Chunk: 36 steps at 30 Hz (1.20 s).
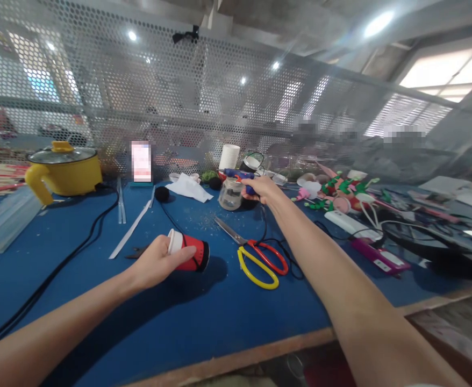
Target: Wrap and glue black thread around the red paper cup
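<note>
My left hand [159,259] is wrapped round a red paper cup [187,251] with a white inside and a black band at its base. The cup lies tilted on its side just above the table, and a black cord runs across it toward a black ball of yarn [162,194]. Farther off, my right hand [260,188] grips a blue glue gun [239,173], whose front lies over the mouth of a glass jar [230,194]. Between my arms lie scissors [256,258] with one red and one yellow handle, blades parted slightly.
A yellow electric pot [69,174] with a glass lid stands at back left, its black cable [74,252] crossing the table. Clear strips [8,223] lie left. White tissue [190,187] and a phone [141,161] are behind. Craft flowers [341,191] and a power strip [352,226] occupy the right.
</note>
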Motion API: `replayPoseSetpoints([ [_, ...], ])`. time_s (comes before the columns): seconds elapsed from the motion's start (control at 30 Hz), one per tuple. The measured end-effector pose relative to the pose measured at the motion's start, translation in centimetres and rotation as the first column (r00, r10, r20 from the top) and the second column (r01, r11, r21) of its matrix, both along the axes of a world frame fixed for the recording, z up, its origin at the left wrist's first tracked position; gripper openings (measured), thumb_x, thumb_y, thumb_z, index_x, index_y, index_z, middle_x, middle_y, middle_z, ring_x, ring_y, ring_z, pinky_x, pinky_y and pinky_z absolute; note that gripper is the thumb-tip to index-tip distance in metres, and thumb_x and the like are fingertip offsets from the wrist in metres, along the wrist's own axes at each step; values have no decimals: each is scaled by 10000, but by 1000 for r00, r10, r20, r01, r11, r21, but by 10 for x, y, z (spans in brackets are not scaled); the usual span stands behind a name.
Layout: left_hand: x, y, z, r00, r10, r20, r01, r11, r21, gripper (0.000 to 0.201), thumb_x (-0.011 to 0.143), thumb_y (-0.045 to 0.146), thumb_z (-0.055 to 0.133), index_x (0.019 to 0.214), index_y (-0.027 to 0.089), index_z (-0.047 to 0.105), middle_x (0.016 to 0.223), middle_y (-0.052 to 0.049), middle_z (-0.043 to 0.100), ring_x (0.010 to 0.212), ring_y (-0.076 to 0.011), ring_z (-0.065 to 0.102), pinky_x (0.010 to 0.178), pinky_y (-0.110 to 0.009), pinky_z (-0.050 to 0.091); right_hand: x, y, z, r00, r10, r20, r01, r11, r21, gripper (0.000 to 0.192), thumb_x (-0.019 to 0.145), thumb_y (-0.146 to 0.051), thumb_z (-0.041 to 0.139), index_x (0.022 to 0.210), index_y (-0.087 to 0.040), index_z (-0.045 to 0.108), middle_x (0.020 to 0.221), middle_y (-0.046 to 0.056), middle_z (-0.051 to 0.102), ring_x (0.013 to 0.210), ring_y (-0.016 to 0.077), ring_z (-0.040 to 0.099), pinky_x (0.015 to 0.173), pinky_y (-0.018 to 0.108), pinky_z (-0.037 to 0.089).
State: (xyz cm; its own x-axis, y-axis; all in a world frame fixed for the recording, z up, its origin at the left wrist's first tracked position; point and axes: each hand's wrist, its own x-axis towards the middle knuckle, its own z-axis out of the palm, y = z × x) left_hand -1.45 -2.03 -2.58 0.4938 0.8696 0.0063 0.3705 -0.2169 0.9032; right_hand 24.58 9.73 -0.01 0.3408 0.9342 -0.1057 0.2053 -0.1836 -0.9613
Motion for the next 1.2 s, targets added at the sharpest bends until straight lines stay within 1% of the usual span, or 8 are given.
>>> replayPoseSetpoints([
  [0.13,0,2,1,1000,20,0,-20,1000,12,382,699,403,484,443,185,301,447,53,238,436,-69,198,426,-240,143,-6,-8,5,997,-31,-69,40,989,145,118,802,-218,483,809,-112,537,720,25,559,576,90,530,524,238,458],
  [0.23,-2,5,1,998,66,0,-66,998,16,390,694,418,487,443,186,298,445,54,229,434,-68,192,424,-239,141,-14,-28,13,993,-2,-116,36,956,293,117,766,-190,490,655,-154,489,562,-21,500,465,62,478,445,191,423],
  [0.3,-4,6,2,996,88,7,-88,996,23,393,689,426,492,443,185,304,443,54,233,431,-67,195,420,-238,143,-21,-48,17,988,66,-137,-13,934,357,94,732,-146,485,640,-158,495,563,-18,520,492,69,511,484,197,447],
  [0.37,-4,7,5,993,115,11,-115,993,37,391,679,429,503,442,186,310,438,56,239,423,-66,196,414,-236,145,-28,-71,18,960,237,-149,-161,903,399,79,677,-97,474,671,-145,536,582,-1,558,510,86,534,502,216,458],
  [0.5,-2,5,11,984,175,22,-176,983,58,386,645,431,525,419,189,328,410,63,242,396,-61,187,395,-232,147,-40,-111,9,882,467,-68,-425,848,318,127,687,-178,495,775,-133,574,457,-29,513,382,72,437,386,200,371],
  [0.73,-2,10,6,943,331,39,-333,942,50,343,641,426,539,456,175,397,401,67,276,379,-55,221,374,-212,145,-57,-138,-9,848,479,225,-521,831,196,191,753,-354,507,747,-164,523,402,-50,474,372,87,454,420,224,412],
  [0.97,-4,14,2,938,338,84,-346,931,115,253,654,380,542,561,145,550,417,63,341,383,-55,248,364,-198,183,-63,-147,-9,771,473,425,-555,827,87,228,756,-371,498,622,-186,493,375,-46,483,336,101,486,428,235,444],
  [1.2,-3,14,0,945,326,42,-328,928,177,285,696,396,499,593,134,542,437,58,333,400,-56,253,354,-189,194,-67,-150,-6,750,428,504,-538,839,88,280,764,-325,492,518,-191,480,327,-52,461,316,94,489,429,210,432],
])
